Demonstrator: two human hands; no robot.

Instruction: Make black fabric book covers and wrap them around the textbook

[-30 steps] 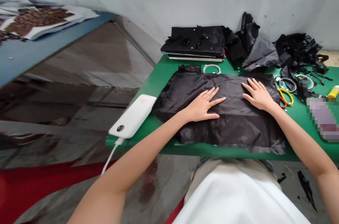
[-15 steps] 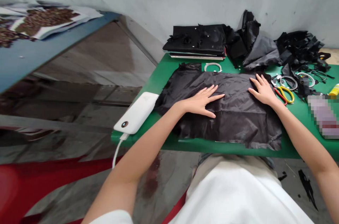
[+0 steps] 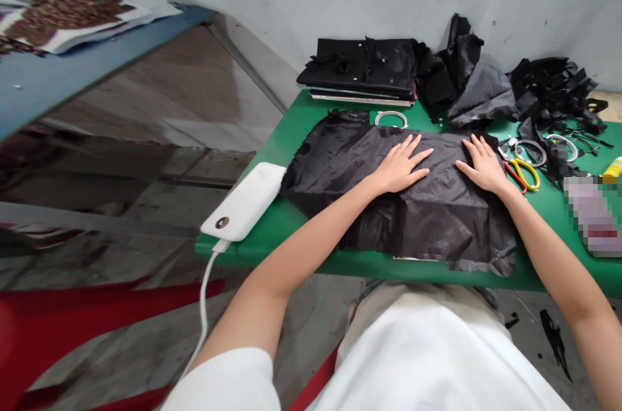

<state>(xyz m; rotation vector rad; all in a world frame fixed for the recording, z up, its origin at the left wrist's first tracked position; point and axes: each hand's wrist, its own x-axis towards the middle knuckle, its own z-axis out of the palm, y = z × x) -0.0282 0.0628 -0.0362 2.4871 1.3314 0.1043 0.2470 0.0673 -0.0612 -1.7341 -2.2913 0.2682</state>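
Note:
A thin, creased sheet of black fabric [image 3: 437, 223] lies spread over the green table [image 3: 286, 229], its front edge near the table's edge. My left hand [image 3: 401, 166] rests flat on the middle of it, fingers spread. Towards the sheet's right end, my right hand [image 3: 481, 164] also presses flat with fingers apart. Just right of that hand lie scissors [image 3: 525, 174] with yellow and red handles, and a ring of pale tape or wire [image 3: 530, 153]. Another white ring [image 3: 391, 118] sits behind the sheet.
A white power bank [image 3: 244, 201] with a cable stands left of the sheet. Behind are a stack of black folded pieces [image 3: 362, 67], crumpled black fabric [image 3: 481, 96] and black scraps [image 3: 551, 90]. A yellow tube [image 3: 613, 169] and a blurred-out flat object [image 3: 595, 220] lie at right.
My left hand has slid to the right across the black fabric, closer to my right hand. My right hand stays in nearly the same place. The view has shifted slightly.

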